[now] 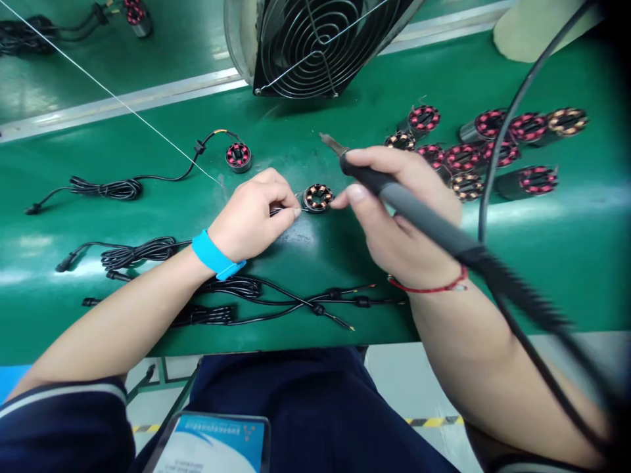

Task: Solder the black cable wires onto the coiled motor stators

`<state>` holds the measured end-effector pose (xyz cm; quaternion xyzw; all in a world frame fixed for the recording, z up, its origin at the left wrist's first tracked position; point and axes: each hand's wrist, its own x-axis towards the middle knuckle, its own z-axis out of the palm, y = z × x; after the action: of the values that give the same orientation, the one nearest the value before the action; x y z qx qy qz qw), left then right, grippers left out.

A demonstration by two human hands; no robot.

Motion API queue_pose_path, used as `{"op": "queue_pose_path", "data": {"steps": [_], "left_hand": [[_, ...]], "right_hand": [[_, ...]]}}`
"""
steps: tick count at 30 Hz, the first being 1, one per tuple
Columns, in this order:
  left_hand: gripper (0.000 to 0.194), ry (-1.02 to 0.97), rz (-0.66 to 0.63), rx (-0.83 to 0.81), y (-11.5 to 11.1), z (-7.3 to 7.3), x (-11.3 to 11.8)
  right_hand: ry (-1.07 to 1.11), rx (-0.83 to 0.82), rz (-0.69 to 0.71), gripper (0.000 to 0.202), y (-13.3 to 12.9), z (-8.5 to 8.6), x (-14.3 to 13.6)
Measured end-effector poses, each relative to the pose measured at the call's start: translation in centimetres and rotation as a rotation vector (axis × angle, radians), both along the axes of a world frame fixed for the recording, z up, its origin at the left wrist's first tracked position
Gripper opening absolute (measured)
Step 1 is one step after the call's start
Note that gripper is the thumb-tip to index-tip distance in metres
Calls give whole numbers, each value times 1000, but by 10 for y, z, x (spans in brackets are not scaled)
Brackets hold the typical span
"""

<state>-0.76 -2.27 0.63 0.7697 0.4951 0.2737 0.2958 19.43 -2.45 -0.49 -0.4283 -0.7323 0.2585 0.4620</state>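
Observation:
In the head view my right hand (pixel 409 217) grips a soldering iron (pixel 419 210) with its tip pointing up and left, above the bench and away from the motor stators. One of its fingers reaches to the right side of a small stator with copper windings (pixel 318 198), touching or nearly touching it. On that stator's left, my left hand (pixel 256 213), wearing a blue wrist strap (pixel 211 255), pinches a thin wire (pixel 277 211) between thumb and index finger. The wire's far end is hidden by the hand. A stator with red windings (pixel 238 157) joined to a black cable lies further back.
Several stators (pixel 463 157) stand grouped at the right. Coiled black cables (pixel 142 253) lie at the left and along the front. A fan (pixel 320 46) stands at the back. White solder wire (pixel 123 105) hangs across the left; the iron's cord (pixel 503 131) loops at the right.

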Motion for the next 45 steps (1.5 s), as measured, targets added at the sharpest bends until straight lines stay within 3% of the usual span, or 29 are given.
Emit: {"op": "queue_pose_path", "data": {"steps": [8,14,36,38,45], "left_hand": [[13,38,10,26,0,0,4],[14,39,4,15,0,1,5],[13,30,6,5,1,1,4],[13,33,3,12,1,1,4],[12,44,9,23,1,2,3]], "right_hand": [[79,180,-159,7,-3,9,13],[103,259,-95,6,-6,11,14],[97,266,-83,3,-4,10,13],[91,233,-120,6,-3,11,13],[-21,69,-18,30,-2,8,8]]}}
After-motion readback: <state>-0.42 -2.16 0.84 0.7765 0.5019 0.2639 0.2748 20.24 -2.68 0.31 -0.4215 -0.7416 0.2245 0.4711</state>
